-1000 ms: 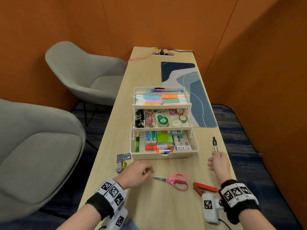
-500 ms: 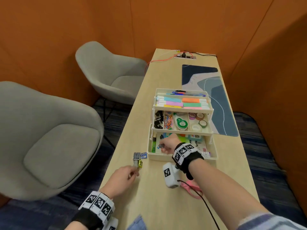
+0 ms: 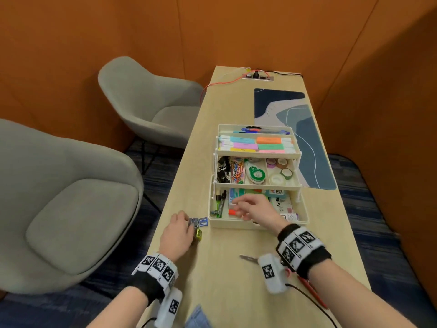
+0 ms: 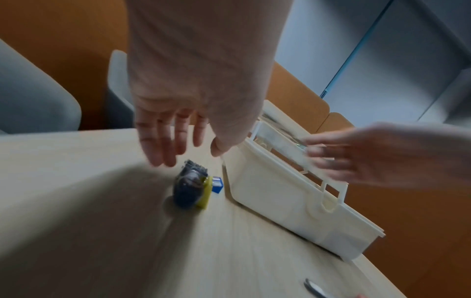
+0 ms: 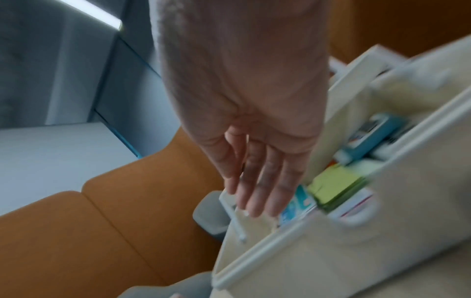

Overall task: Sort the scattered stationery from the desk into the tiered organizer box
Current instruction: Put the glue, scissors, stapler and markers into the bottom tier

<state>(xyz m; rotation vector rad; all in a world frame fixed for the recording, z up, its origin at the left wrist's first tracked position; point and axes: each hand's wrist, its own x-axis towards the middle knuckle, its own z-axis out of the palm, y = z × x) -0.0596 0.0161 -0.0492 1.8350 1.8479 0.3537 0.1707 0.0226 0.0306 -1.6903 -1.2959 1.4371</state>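
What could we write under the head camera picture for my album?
Left hand reaches for a small pack on the desk while the right hand hovers over the organizer box.

Orange padded walls (image 3: 236, 31) enclose the room; two grey armchairs (image 3: 71, 209) stand left of the hands on blue carpet (image 3: 390, 233).

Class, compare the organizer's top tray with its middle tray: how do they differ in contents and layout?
The top tray holds long things lying crosswise, pens and pastel highlighters; the middle tray holds small things: binder clips, paper clips, tape rolls. The middle tray is split by dividers into compartments; the top tray shows long rows. The top tray sits farther back. Both are cream plastic.
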